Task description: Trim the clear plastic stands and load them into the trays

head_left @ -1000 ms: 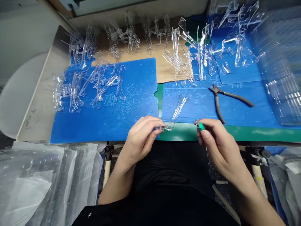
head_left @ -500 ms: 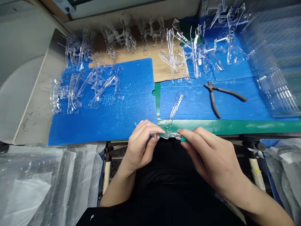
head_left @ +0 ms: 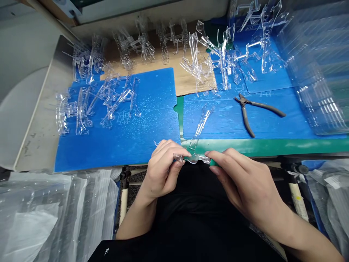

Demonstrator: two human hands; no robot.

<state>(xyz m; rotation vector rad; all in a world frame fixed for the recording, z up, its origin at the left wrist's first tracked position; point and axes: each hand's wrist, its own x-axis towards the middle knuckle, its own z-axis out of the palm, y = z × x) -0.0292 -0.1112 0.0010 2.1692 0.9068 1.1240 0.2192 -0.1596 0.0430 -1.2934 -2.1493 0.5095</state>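
My left hand (head_left: 163, 169) is closed, thumb and forefinger pinching one end of a clear plastic part (head_left: 193, 158) just over the table's front edge. My right hand (head_left: 240, 174) is closed too, pinching a small green-handled tool (head_left: 214, 163) whose shiny front end points left and meets the clear part. My fingers cover most of this tool, so its exact kind is hidden. Just beyond my hands, another long clear plastic piece (head_left: 201, 125) lies on the blue sheet. Grey-handled cutting pliers (head_left: 247, 105) rest with handles spread to the right, touched by neither hand.
Clear moulded plastic pieces lie in clusters at the left (head_left: 77, 109), along the back on brown cardboard (head_left: 177, 82), and at the back right (head_left: 223, 62). Stacked clear trays (head_left: 321, 91) stand on the right. Plastic-wrapped bundles (head_left: 35, 211) flank me below the table.
The clear part between my hands has tilted slightly, its curved middle now sitting a little lower. Both hands keep their grip. The whole view has shifted slightly.
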